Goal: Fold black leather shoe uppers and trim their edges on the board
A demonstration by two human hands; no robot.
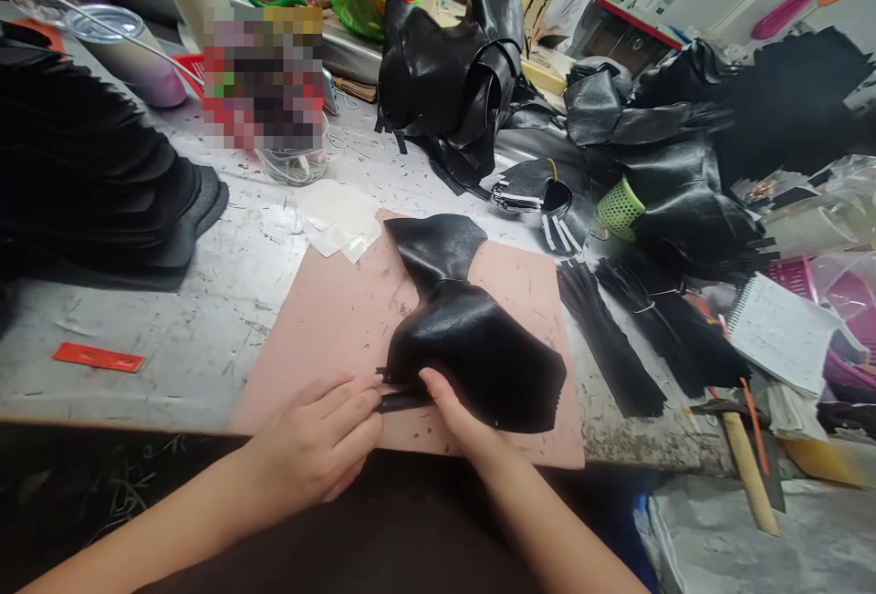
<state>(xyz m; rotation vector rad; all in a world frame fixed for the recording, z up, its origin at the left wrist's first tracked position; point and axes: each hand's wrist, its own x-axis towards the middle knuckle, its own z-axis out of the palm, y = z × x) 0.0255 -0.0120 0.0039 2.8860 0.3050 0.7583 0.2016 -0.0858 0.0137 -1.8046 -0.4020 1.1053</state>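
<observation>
Resting low in the head view, the left hand (318, 439) comes from the left side with its back up and its fingers bent close together. Their tips touch the near left edge of the shiny black piece (472, 348), by a thin dark strip. I cannot tell how tightly they pinch. The right hand (469, 425) comes from the right, its thumb straight and lying on top of the black piece. Its other fingers are hidden, so I cannot tell how far they are closed.

The black piece lies on a pink board (315, 329), just past the fingers. Its long way runs from near the right thumb to farther off and a bit left. It is skinny in the middle, and its wide end points right. Well left of the left fingers, a red tag (99, 357) lies on the desk (219, 329).
</observation>
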